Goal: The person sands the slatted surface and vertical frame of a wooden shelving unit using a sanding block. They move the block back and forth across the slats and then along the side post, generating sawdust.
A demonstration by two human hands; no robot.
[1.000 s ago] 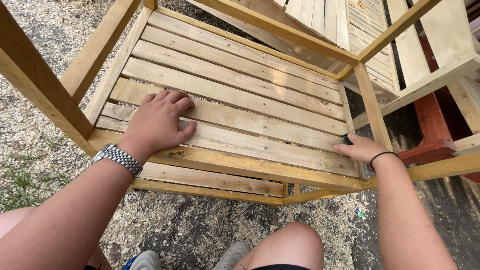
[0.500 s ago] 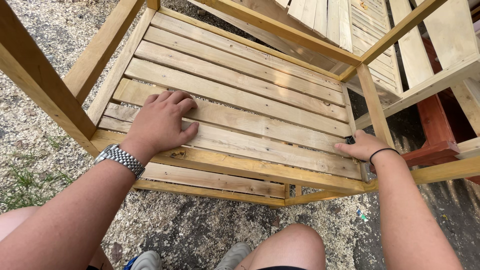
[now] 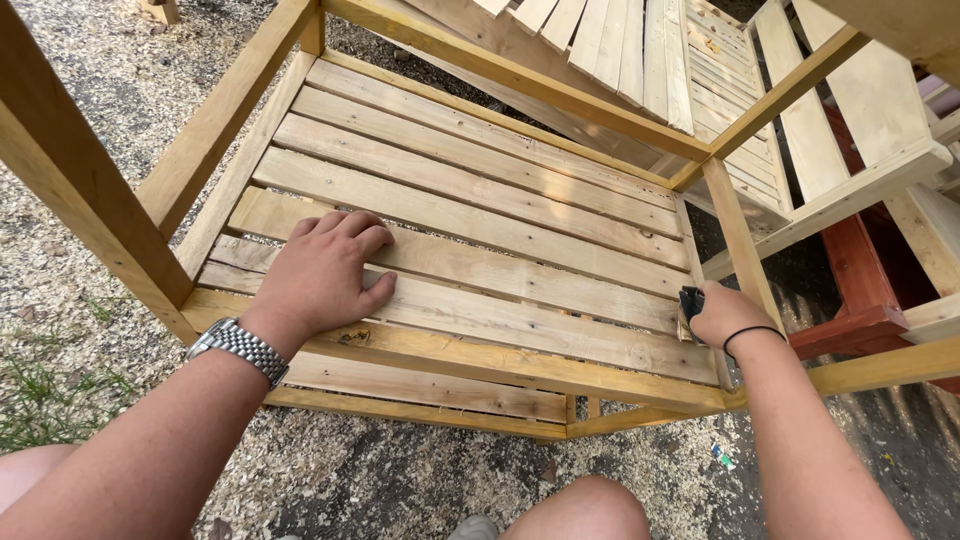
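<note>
Your left hand [image 3: 325, 275] lies flat, palm down, fingers spread loosely on the slatted shelf [image 3: 480, 215] of the wooden frame [image 3: 100, 215], gripping nothing. It covers the nearest two slats, at about 9 o'clock of the shelf. Metal watch [image 3: 238, 349] on that wrist, over the front rail [image 3: 480, 360].

Your right hand [image 3: 725, 315] is closed around a small dark block [image 3: 691, 300] at the shelf's right end, roughly 3 o'clock, just beside the right corner post [image 3: 740, 235]. Can't tell what the block is; only its top edge shows. Thin black band [image 3: 752, 332] on that wrist.

Versus a second ago: left hand unchanged on the same slats. Right hand sits slightly further in along the slat end, and the dark block shows more clearly now.

Gravel and sawdust [image 3: 380, 470] below, more slatted timber pieces [image 3: 620, 60] at 12 o'clock, reddish wood [image 3: 860, 290] at 3 o'clock.
</note>
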